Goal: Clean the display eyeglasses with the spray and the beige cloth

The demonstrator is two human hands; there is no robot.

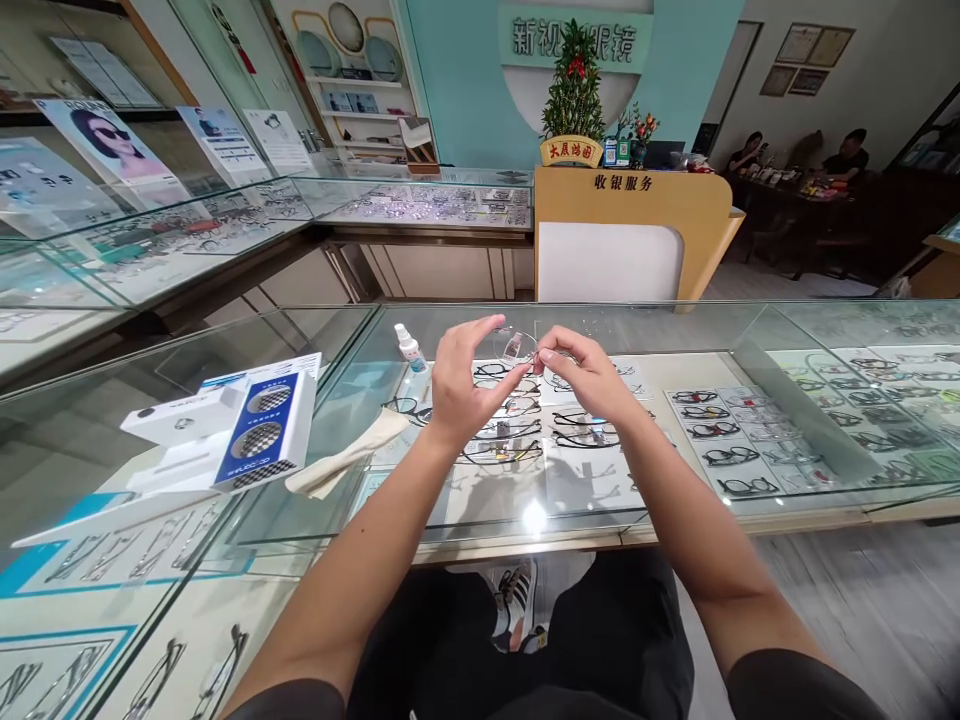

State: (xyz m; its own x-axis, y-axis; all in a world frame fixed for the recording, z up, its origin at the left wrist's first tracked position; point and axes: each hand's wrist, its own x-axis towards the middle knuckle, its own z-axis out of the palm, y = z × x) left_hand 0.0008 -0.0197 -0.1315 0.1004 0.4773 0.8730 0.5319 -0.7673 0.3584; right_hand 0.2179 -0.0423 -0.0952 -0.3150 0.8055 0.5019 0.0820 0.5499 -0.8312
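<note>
Above the glass counter, my left hand [463, 382] holds a clear round lens [512, 346] between a raised index finger and the thumb. My right hand [583, 372] has its fingertips pinched together at the lens's right edge. Whether the lens sits in a thin frame is too small to tell. A white spray bottle [409, 347] stands to the left of my left hand. Nearer to me lie a pair of dark-framed glasses [407, 407] and a folded cream cloth [349, 455].
An opened blue and white box [259, 430] stands on the left counter. Under the glass [525, 520] lie rows of eyeglasses [731, 456]. Farther off are a yellow service desk [634, 200] with a plant and more display cases. Two people sit at the back right.
</note>
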